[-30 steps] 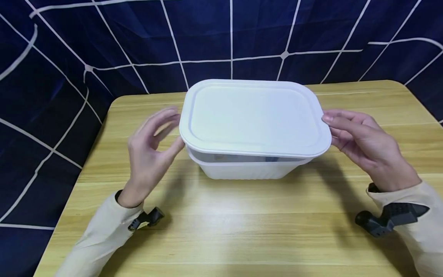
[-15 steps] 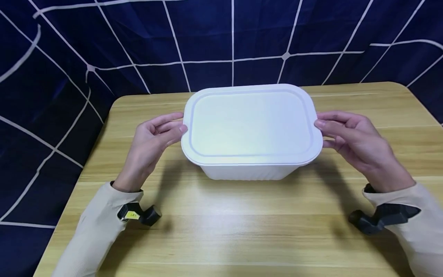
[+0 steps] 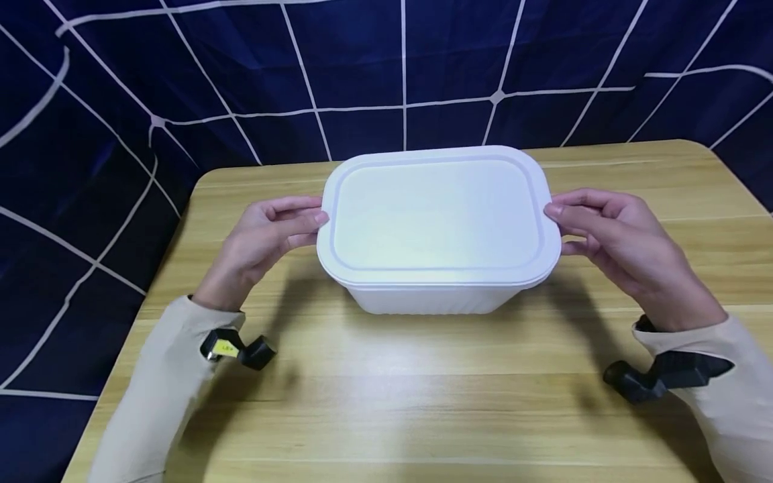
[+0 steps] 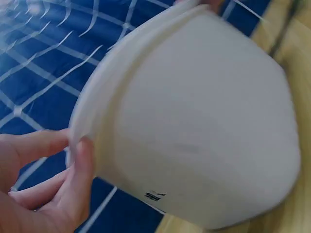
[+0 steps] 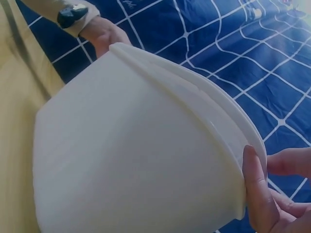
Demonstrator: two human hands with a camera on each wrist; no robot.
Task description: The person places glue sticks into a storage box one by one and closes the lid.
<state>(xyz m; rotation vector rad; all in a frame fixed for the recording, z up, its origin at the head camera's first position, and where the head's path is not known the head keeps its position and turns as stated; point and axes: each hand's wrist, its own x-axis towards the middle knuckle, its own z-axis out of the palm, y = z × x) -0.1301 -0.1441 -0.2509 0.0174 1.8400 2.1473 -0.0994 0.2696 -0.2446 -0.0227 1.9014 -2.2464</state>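
A white rectangular lid (image 3: 437, 215) with rounded corners lies over the white plastic box (image 3: 431, 299) on the table. At the left end, my left hand (image 3: 266, 238) pinches the lid's edge, thumb on top and fingers below. My right hand (image 3: 622, 248) pinches the opposite end in the same way. In the right wrist view a narrow gap shows between the lid (image 5: 233, 109) and the rim of the box (image 5: 126, 145). In the left wrist view the lid sits close against the box (image 4: 204, 116), which bears a small dark print. The box's inside is hidden.
The box stands on a light wooden table (image 3: 386, 402) with rounded back corners. Dark blue cloth (image 3: 356, 60) with white lines hangs behind the table and along its left side. A black wrist camera (image 3: 241, 349) sits on the left sleeve, another camera (image 3: 670, 379) on the right.
The lid has come down and toward me, covering the gap at the box's front. My left hand has changed from loosely spread fingers to pinching the lid's left edge. The right hand shifted slightly left.
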